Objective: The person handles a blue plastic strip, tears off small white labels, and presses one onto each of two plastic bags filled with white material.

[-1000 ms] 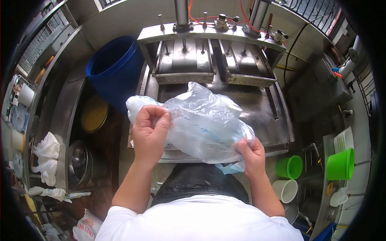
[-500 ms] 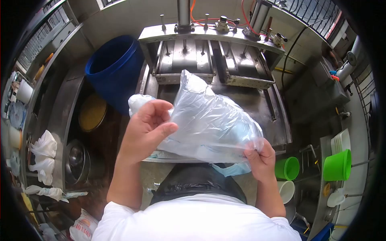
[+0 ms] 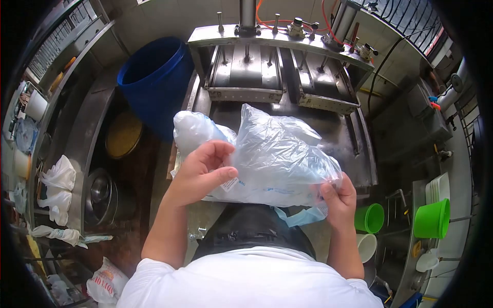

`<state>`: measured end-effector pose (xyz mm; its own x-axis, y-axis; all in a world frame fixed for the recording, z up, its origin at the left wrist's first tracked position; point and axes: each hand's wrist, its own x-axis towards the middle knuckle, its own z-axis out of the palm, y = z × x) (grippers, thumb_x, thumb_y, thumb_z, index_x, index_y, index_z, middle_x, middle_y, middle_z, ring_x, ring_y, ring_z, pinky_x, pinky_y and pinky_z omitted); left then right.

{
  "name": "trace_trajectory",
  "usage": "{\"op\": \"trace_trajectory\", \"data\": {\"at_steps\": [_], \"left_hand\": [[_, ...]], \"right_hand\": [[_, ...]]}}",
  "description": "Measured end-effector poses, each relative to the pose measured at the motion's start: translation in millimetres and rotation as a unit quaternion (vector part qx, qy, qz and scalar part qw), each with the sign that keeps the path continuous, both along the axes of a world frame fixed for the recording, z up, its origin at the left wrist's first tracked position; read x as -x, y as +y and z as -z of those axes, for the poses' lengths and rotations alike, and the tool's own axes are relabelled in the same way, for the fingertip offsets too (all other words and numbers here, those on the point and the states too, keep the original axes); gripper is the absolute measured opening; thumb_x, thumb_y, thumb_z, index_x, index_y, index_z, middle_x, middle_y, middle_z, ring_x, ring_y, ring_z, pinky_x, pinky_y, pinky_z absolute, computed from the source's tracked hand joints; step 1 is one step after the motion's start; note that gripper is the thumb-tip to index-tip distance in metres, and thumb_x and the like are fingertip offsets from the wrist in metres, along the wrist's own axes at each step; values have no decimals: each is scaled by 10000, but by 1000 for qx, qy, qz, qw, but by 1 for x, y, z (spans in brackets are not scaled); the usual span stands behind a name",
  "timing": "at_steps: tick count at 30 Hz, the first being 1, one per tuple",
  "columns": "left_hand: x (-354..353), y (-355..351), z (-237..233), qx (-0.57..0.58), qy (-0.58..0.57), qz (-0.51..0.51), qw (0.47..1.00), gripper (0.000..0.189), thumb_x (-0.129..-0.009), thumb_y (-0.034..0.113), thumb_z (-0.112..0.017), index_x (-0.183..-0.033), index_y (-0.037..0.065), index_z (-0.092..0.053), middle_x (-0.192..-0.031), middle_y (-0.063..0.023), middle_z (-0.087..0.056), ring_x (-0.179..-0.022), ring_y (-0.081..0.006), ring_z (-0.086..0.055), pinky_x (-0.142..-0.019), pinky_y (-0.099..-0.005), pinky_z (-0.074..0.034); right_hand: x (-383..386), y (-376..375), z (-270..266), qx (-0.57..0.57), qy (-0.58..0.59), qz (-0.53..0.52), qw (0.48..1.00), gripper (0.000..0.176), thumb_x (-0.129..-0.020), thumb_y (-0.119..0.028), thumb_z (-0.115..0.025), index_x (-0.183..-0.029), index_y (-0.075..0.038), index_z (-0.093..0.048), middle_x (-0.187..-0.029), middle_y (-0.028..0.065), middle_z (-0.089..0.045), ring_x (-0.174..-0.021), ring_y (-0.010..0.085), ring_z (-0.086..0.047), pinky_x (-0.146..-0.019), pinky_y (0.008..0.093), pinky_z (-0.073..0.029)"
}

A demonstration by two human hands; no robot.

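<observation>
A thin, clear plastic bag (image 3: 277, 154), crinkled and partly puffed out, spans the space between my hands, with faint blue print low on its front. At its right corner my right hand (image 3: 340, 200) pinches the film between thumb and fingers. My left hand (image 3: 203, 172) is beside the bag's left edge, fingers curved and thumb apart; I see nothing held in it. Behind that hand rests a bundled plastic bag (image 3: 195, 128) on the metal table. A pale blue strip of plastic (image 3: 303, 215) hangs below the bag near my right hand.
A steel press (image 3: 282, 38) with two shallow metal trays (image 3: 246, 96) stands at the back of the metal table (image 3: 328, 138). To the left is a blue barrel (image 3: 159, 97). Green buckets (image 3: 432, 218) are on the right. White bags (image 3: 57, 174) hang at the left shelf.
The view has shifted, showing more of the bundled bag on the left. The clear bag's top has dropped and spread, and more print shows. Both hands keep nearly the same pose.
</observation>
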<state>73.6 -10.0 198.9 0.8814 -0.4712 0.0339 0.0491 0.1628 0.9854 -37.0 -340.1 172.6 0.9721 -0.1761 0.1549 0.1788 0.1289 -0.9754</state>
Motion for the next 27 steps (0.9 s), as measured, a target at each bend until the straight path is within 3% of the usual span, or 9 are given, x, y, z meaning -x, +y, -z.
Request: {"op": "trace_trajectory", "data": {"at_steps": [5,8,11,12,14,16,19,22,27], "left_hand": [[1,-1,10,-71,-60,-43,995,423,-928,-6,-795,-1304,4,-602,-1072,-9,-632,-922,-68,-598,-831,-212,-495],[-5,8,13,-66,-127,-132,981,313,-1019,142,-739,-1283,26,-616,-1024,-16,-646,-880,-79,-618,-811,-207,-513],[-28,15,35,270,62,49,960,391,-1118,371,-551,-1285,33,-650,-1076,-79,-708,-861,-143,-682,-801,-260,-569],[-27,-1,39,271,60,56,959,391,-1118,371,-551,-1285,33,-650,-1076,-79,-708,-861,-143,-682,-801,-260,-569],[-16,-40,43,191,354,-101,910,345,-1085,298,-618,-1297,27,-649,-1089,-87,-715,-907,-174,-702,-841,-302,-584],[1,-62,53,209,359,-38,909,336,-1081,283,-621,-1298,28,-649,-1094,-88,-716,-914,-177,-703,-846,-306,-585],[26,-81,54,236,316,77,916,324,-1075,261,-626,-1299,28,-649,-1101,-89,-718,-926,-180,-706,-854,-312,-587],[31,-86,45,207,302,139,920,313,-1069,239,-631,-1301,28,-649,-1107,-90,-720,-938,-184,-709,-862,-319,-589],[13,-77,26,129,305,187,925,299,-1059,202,-639,-1302,29,-650,-1119,-92,-723,-958,-190,-713,-876,-329,-592]], "right_hand": [[1,-7,8,10,-14,-13,1000,161,-1032,-126,-714,-1157,-32,-674,-1012,62,-747,-809,106,-660,-711,264,-546],[5,-6,3,-8,-23,-25,999,178,-1030,-114,-711,-1175,-24,-658,-1009,84,-743,-768,133,-675,-671,275,-546],[10,-4,-13,-56,-43,-37,997,167,-1033,-93,-700,-1163,-12,-634,-973,102,-728,-707,146,-670,-596,286,-533],[10,-5,-17,-77,-58,-52,994,179,-1029,-72,-696,-1180,-8,-625,-972,122,-726,-669,152,-664,-551,292,-520],[10,-6,-16,-75,-94,-64,991,166,-1025,-50,-688,-1175,-3,-634,-965,127,-721,-648,143,-648,-522,292,-500],[8,-4,-20,-73,-131,-76,986,156,-1021,-29,-680,-1169,1,-644,-959,132,-717,-627,134,-632,-493,292,-479],[4,-5,-40,-83,-51,-288,953,154,-1030,-29,-655,-1167,20,-707,-929,81,-712,-661,98,-584,-543,265,-462],[2,-16,-27,-50,46,-329,942,165,-1037,-66,-672,-1169,19,-725,-900,39,-703,-684,85,-570,-584,263,-466],[18,-32,-13,5,188,-191,963,234,-1042,-244,-717,-1105,-21,-750,-819,-27,-644,-687,73,-556,-593,258,-448]]}}
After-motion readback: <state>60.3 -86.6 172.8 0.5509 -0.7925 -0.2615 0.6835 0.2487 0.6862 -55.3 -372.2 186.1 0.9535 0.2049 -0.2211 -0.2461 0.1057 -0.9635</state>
